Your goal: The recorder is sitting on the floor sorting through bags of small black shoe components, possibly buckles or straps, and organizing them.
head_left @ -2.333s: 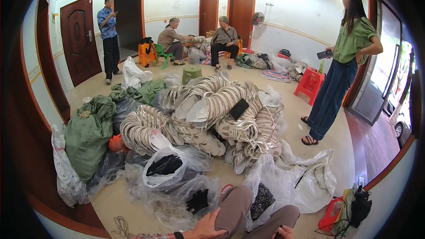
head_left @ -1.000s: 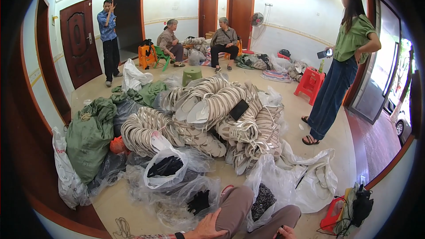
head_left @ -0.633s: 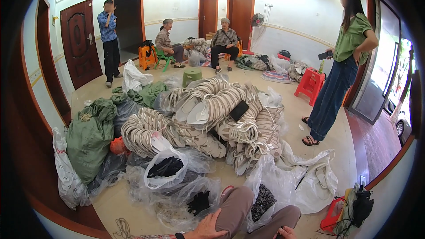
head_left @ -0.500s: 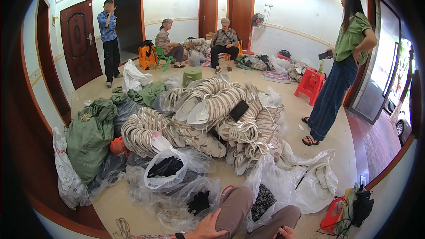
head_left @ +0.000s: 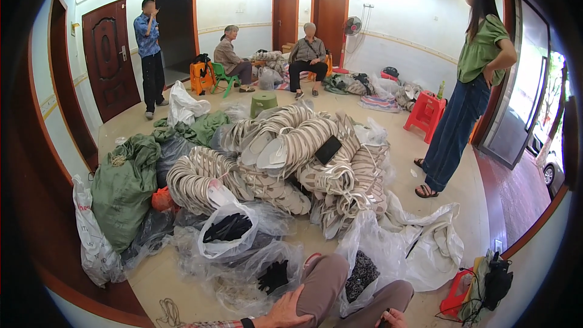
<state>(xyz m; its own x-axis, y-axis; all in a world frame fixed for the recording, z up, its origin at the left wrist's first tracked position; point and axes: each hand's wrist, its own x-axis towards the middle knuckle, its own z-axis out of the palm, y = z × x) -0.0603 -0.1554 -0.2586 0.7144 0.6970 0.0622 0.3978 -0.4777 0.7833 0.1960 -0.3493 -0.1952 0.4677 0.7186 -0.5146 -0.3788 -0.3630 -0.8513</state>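
My left hand [head_left: 288, 310] lies with its fingers stretched across my left leg, in brown trousers [head_left: 326, 285]. At the lower edge my right hand [head_left: 395, 318] is curled against my other leg, closed around a small dark thing that I cannot make out. Between my knees a clear plastic bag [head_left: 362, 276] holds many small dark pieces. To the left, another clear bag [head_left: 274, 276] has black strips in it, and a whitish bag [head_left: 228, 231] behind it holds more of them. Beyond rises a large heap of beige and white shoe uppers [head_left: 297, 146], with a black phone [head_left: 328, 150] on top.
Green sacks [head_left: 124, 191] and a white sack [head_left: 91, 237] stand on the left. A white woven sack [head_left: 434, 237] lies to the right. There are a red stool [head_left: 425, 112] and a green stool [head_left: 263, 104]. A person in green [head_left: 480, 67] stands at right; three others are farther back.
The phone in the standing person's hand at right is no longer visible. The seated person at left has turned slightly. My hands have hardly moved.
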